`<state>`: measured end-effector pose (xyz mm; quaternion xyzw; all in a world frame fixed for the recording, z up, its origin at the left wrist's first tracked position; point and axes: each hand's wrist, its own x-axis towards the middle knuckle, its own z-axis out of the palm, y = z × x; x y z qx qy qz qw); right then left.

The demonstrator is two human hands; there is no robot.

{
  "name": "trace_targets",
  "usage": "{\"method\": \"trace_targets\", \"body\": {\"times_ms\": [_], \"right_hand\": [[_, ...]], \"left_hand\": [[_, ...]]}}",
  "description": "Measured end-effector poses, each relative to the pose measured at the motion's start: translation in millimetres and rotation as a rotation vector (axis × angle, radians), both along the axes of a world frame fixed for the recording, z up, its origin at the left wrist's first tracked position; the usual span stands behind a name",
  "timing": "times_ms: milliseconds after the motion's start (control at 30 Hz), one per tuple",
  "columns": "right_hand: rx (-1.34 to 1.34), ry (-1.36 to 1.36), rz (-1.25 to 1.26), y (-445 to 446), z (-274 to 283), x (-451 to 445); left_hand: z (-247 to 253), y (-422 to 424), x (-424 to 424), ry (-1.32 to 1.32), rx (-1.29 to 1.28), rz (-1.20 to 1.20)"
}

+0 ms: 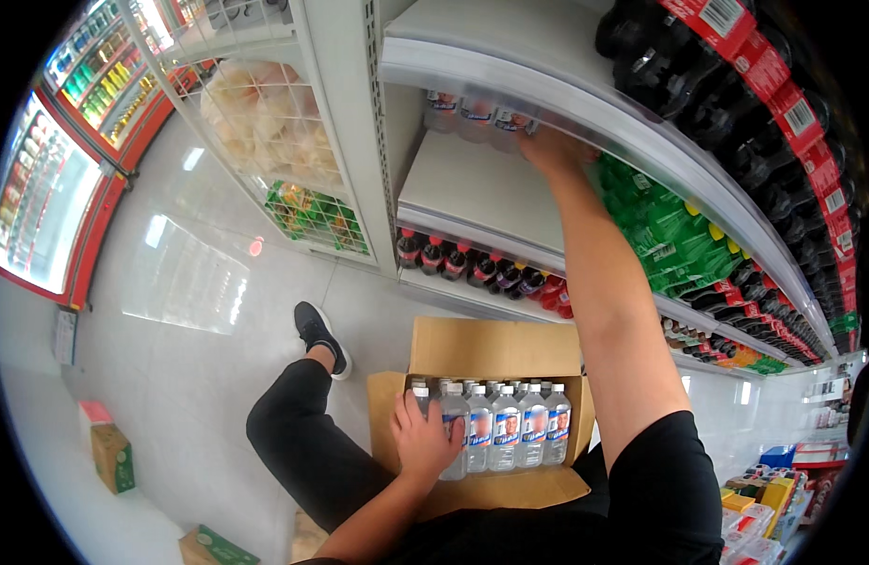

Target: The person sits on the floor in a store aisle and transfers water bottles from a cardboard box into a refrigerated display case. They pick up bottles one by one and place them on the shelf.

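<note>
An open cardboard box [496, 346] sits before me, packed with clear plastic bottles [505, 431] that have white caps and blue-and-orange labels. My left hand [426, 438] is down in its left front corner, fingers curled around a bottle [421, 393] there and thumb across the neighbouring one. My right arm reaches up into a shelf bay. There my right hand [558, 150] is at the right end of a short row of the same bottles [475, 116], against the last one. A clear shelf-edge strip partly hides its fingers, so their grip is unclear.
Green bottles [660, 226] lie just right of my right arm. Dark cola bottles [703, 127] fill the upper right shelf. Small bottles [462, 263] line the bottom shelf [477, 295]. A white wire rack [293, 127] holds bagged goods. Drink coolers [67, 191] stand left.
</note>
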<state>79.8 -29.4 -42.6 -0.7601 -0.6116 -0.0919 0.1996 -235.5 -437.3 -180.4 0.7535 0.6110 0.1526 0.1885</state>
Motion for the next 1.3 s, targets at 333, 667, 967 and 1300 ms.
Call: {"method": "trace_targets", "body": {"times_ms": [333,667,967,1300], "right_hand": [[0.21,0.067,0.141,-81,-19,-1],[-0.286,0.409,0.287,-443,-180,-179],[-0.786,0.476,0.475,-385,-156,-180],[-0.484,0.637,0.282,-449,-109,-177]], "left_hand": [[-5,-3,4,0.037,0.024,0.012],[-18,-10,0,0.016,0.065,0.013],[-32,-8,-13,-0.213,0.129,0.08],[-34,-9,-11,-0.219,0.1,0.085]]}}
